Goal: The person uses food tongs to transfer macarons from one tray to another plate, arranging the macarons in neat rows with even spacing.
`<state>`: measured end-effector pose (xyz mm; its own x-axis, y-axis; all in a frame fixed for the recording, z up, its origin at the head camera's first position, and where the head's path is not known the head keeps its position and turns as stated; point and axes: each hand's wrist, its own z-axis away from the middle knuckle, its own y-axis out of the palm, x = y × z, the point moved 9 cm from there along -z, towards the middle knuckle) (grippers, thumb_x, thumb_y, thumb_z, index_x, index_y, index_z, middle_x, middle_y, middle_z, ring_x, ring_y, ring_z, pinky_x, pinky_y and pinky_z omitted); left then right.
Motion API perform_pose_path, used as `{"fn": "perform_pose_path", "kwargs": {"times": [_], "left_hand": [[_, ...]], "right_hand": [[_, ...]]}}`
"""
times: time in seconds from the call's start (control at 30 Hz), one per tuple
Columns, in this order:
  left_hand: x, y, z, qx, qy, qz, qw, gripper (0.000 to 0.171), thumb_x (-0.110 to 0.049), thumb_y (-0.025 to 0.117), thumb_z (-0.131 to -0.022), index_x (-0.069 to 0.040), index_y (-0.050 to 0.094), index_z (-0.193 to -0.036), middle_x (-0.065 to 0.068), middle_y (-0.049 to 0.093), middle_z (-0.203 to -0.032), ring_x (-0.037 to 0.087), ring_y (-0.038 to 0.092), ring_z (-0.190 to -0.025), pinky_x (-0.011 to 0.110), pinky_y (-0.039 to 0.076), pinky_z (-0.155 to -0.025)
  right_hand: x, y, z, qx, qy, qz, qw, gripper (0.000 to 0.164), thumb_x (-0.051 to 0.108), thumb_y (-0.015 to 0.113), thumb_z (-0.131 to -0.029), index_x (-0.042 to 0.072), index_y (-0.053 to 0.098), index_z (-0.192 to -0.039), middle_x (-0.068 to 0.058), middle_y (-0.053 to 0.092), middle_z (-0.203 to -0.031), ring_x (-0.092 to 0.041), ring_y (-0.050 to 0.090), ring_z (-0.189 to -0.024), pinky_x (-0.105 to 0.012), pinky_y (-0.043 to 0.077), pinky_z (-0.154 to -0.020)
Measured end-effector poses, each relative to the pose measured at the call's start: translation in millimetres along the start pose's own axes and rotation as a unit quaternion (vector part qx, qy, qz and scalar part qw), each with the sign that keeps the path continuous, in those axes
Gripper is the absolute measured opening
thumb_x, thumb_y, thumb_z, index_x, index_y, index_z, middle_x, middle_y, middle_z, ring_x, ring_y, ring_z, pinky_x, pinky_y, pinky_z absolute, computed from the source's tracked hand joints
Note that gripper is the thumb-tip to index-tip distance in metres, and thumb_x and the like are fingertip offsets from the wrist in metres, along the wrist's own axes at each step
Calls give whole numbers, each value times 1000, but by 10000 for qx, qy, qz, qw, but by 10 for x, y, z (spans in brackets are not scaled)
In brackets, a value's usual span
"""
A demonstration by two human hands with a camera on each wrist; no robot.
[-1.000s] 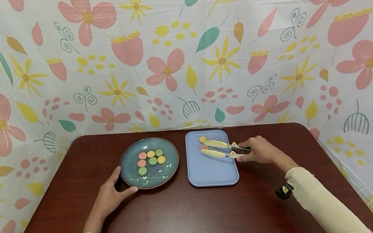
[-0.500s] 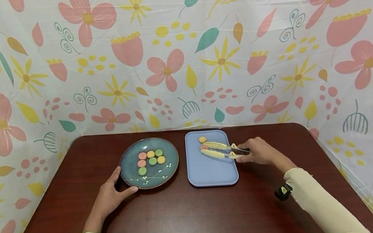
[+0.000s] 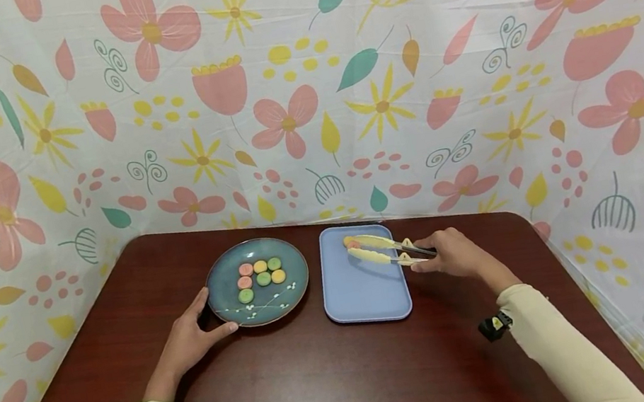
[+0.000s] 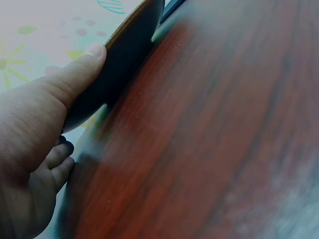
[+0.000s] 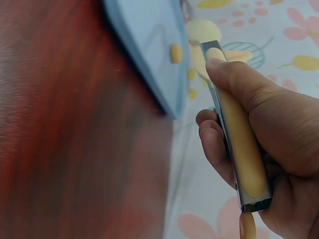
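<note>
My left hand [image 3: 189,336] holds the edge of a teal round plate [image 3: 296,292]; in the left wrist view the thumb [image 4: 82,69] lies on its dark rim. Several pink, yellow and green macarons [image 3: 264,279] sit on the plate in a small grouping. My right hand [image 3: 454,254] grips tongs [image 3: 375,256] with cream tips and handles. Between the tips is a pink macaron [image 3: 353,244], over the far part of a blue tray [image 3: 365,297]. A yellow macaron [image 5: 176,53] rests on the tray, mostly behind the tongs in the head view.
The plate and tray stand side by side near the far side of a dark red-brown wooden table [image 3: 329,386]. A floral cloth [image 3: 290,91] hangs behind and around the table. Each wrist carries a small black camera.
The tongs' tips have drawn together around the pink macaron and moved slightly away from me, now overlapping the yellow one in the head view. My left hand and the plate stay put.
</note>
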<state>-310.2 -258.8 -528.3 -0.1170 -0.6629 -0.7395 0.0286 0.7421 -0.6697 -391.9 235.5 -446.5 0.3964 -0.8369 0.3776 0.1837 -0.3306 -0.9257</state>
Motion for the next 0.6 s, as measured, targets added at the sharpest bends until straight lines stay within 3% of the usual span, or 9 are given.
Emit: {"fn": "perform_pose_path", "kwargs": {"times": [0.23,0.47,0.6], "left_hand": [[-20,-4,3,-1,19,1,10000,117,-58,82,-80,1,21,-162,21,24,-167,44,27,-151,62,32,-116],[-23,-1,2,2,21,12,10000,117,-57,82,-80,1,21,-162,21,23,-167,44,28,-151,62,33,-116],[-17,-1,2,11,10,18,10000,117,-57,82,-80,0,21,-162,21,23,-167,44,27,-151,62,32,-116]], "right_hand": [[130,-224,-8,-88,-151,45,9998,52,35,81,-90,4,71,-130,5,57,-66,-13,44,-57,-30,41,-59],[301,-353,-6,-206,-476,16,9987,50,34,81,-89,6,72,-129,1,66,-89,-14,48,-64,-31,40,-62],[434,-413,-13,-265,-658,13,9975,51,33,82,-88,6,71,-130,0,69,-85,-11,44,-56,-28,38,-57]]}}
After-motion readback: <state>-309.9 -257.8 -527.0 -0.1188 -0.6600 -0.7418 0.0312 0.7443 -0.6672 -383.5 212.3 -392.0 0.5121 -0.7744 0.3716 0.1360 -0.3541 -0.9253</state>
